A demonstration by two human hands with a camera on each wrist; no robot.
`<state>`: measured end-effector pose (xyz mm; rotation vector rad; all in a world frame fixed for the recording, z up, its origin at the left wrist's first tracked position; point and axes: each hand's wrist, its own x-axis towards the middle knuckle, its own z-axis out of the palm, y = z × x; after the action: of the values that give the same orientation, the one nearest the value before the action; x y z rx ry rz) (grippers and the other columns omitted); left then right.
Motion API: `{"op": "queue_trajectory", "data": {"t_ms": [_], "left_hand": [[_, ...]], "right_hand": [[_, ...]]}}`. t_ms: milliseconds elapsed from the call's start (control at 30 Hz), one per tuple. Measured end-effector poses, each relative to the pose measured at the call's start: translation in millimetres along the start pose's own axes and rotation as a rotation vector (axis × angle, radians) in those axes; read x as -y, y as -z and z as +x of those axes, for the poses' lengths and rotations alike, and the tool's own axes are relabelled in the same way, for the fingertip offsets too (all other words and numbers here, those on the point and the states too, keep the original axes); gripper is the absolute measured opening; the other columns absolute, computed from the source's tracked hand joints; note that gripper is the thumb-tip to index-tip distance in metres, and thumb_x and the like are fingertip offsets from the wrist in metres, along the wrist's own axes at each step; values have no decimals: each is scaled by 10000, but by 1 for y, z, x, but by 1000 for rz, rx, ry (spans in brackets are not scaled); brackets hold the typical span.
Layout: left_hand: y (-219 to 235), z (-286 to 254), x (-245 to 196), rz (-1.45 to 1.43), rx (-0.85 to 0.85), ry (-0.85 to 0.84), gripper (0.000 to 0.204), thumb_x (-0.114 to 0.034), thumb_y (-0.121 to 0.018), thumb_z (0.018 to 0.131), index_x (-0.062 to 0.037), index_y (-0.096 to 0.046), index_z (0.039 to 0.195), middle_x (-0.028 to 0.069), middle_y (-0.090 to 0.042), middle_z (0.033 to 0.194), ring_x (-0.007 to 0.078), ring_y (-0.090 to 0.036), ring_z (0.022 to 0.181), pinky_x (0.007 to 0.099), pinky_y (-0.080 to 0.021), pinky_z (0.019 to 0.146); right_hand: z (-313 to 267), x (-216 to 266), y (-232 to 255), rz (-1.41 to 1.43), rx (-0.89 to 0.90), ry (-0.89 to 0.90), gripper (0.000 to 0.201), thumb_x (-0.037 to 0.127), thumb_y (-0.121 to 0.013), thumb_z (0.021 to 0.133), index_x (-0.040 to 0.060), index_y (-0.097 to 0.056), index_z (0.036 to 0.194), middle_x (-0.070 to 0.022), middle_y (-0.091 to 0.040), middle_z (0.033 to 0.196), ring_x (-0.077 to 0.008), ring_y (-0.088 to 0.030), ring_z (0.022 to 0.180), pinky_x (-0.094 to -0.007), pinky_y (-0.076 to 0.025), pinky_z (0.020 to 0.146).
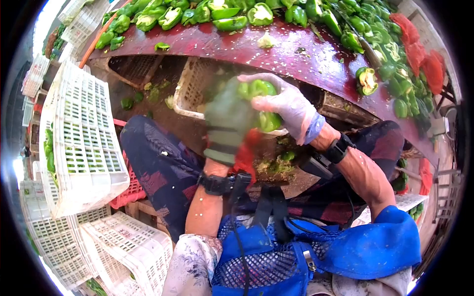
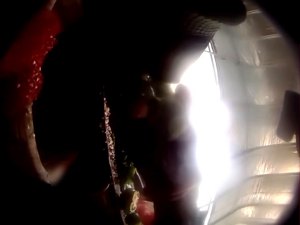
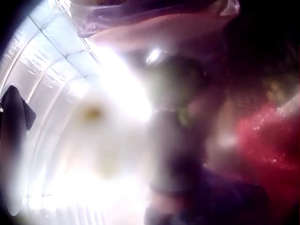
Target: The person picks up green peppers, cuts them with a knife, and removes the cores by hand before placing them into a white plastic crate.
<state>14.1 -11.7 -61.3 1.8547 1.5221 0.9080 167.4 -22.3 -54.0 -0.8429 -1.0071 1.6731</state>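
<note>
The head view alone shows both hands together, above and just right of the frame's centre, with the green bell pepper [image 1: 259, 89] between them. There the right hand [image 1: 291, 106], in a thin pale glove, grips the pepper, forefinger over its top and thumb across its side. More green shows just under that thumb; whether it belongs to the same pepper cannot be told. The left hand [image 1: 229, 121], in a grey-green glove with a striped cuff, meets the pepper's left side, but motion blur hides its fingers, so how far they are open and whether they hold anything cannot be told.

Behind the hands, left of the upper centre, stands a white plastic crate [image 1: 190, 84], partly covered by the left glove. A dark red tabletop [image 1: 197, 47] arcs across the top, bearing cut green peppers [image 1: 170, 18] that run off the upper edge.

The right wrist view adds a ribbed translucent roof [image 3: 56, 47] at upper left; a green blur near its centre is hard to make out. The left wrist view is mostly black, with a cut pepper piece [image 2: 131, 201] discernible at lower centre.
</note>
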Motion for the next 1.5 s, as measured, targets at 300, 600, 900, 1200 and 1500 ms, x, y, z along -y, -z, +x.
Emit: {"op": "queue_trajectory", "data": {"t_ms": [300,600,900,1200,1500], "left_hand": [[27,16,29,-570,215,-232,301,-116,-605,939,34,-618,1199,105,-674,1075,157,-631,933,283,-520,811],[2,49,62,-1309,256,131,525,-397,-471,949,-41,-431,1332,124,-530,1275,288,-549,1130,411,-467,947],[-9,34,31,-1667,215,415,652,-619,-442,899,-181,-423,1382,96,-472,1358,336,-459,1232,606,-372,1002],[-8,15,13,-1906,149,462,529,-544,-474,925,-100,-524,1210,103,-590,1100,319,-528,1078,470,-437,900],[34,8,29,-1923,259,323,542,-492,-542,905,-41,-546,1207,211,-562,1220,381,-556,1125,479,-556,834]], "right_hand": [[-1,9,11,63,-80,-109,469,44,-737,789,42,-572,1228,-69,-658,1041,-129,-633,874,-282,-542,758],[47,28,-51,-1880,-430,1003,227,110,-582,815,61,-589,1037,-200,-600,1039,-350,-639,831,-432,-546,498],[50,16,-44,-2032,-309,846,362,98,-628,766,50,-600,1123,-166,-557,1221,-346,-612,934,-396,-547,564],[28,16,-58,-2077,-24,714,425,107,-631,767,51,-593,1186,-143,-529,1302,-337,-528,1141,-395,-560,743],[-22,82,-3,-1653,-156,296,525,317,-711,765,140,-581,1242,-160,-677,941,-370,-653,856,-445,-522,771]]}}
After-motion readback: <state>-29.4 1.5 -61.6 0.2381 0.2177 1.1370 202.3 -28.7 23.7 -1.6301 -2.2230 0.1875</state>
